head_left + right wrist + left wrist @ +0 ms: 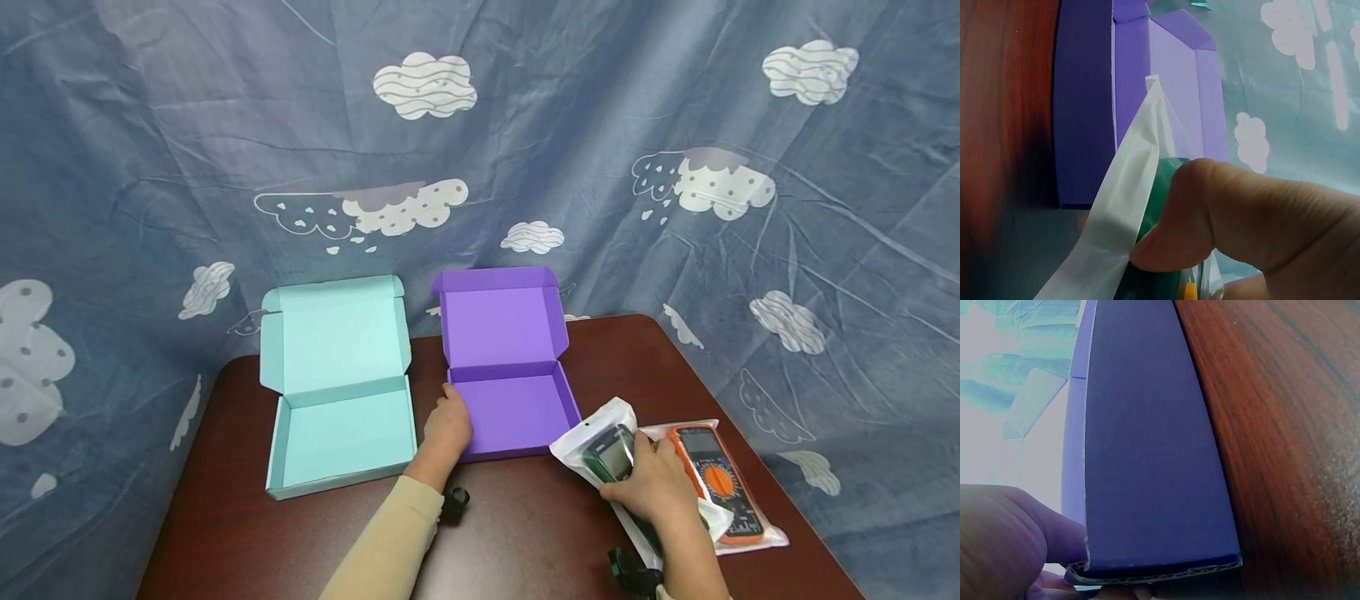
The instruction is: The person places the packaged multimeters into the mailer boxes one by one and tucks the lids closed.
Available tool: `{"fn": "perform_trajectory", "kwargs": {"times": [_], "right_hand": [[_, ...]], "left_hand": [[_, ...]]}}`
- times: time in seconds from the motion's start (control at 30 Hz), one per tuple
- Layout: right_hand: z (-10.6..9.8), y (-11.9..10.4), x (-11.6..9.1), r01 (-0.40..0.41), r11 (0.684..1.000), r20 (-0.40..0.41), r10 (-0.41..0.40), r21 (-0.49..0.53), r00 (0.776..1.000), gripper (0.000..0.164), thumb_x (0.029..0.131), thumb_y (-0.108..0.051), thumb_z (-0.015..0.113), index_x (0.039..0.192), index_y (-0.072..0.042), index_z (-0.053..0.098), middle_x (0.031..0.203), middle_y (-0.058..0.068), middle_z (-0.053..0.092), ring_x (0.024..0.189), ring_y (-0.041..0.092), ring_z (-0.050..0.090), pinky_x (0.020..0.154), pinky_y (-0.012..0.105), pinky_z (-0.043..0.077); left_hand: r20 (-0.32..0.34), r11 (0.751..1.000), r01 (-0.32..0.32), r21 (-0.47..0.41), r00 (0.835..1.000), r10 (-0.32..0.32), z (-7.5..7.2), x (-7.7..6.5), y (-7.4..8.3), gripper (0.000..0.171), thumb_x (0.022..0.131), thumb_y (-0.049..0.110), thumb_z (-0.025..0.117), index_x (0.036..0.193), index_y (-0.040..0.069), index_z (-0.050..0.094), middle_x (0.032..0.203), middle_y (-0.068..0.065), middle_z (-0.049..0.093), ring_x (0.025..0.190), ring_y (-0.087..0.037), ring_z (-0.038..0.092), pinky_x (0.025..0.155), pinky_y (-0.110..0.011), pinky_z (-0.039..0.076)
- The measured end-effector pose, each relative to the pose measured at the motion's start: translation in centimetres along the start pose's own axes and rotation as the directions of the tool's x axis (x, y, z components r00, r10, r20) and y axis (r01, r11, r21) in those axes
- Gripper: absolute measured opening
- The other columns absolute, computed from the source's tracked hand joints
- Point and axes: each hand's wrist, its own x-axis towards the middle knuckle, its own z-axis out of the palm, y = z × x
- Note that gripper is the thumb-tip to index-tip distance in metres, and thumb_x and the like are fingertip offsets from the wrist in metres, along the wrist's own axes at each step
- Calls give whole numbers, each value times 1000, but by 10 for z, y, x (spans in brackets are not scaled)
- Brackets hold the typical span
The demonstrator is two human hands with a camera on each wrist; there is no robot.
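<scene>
My left hand (448,425) grips the left wall of an open purple cardboard box (513,412), whose lid stands raised at the back. In the left wrist view, the thumb (1060,534) presses at the corner of the box's front wall (1147,437). A white-edged clear plastic pouch holding a green multimeter (617,454) is in my right hand (658,483), tilted near the box's front right corner. The right thumb (1172,231) presses on the pouch in the right wrist view. Under and beside that hand lies a bagged orange multimeter (720,481).
A light teal box (345,433) with its lid up stands left of the purple one. Both boxes sit on a dark reddish-brown table (510,533). Behind the table hangs a blue curtain (570,100) with cloud prints.
</scene>
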Motion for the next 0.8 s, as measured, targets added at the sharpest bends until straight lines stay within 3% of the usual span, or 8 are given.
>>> {"fn": "perform_trajectory", "kwargs": {"times": [0.8], "right_hand": [[3, -18, 13, 87, 996, -37, -88, -24, 995, 108, 59, -35, 96, 140, 15, 44, 112, 33, 48, 92, 42, 54, 79, 58, 47]], "left_hand": [[-8, 1000, -21, 4, 1000, 21, 2, -1, -2, 69, 97, 5, 62, 153, -13, 25, 129, -35, 56, 106, -45, 65, 88, -56, 53]]}}
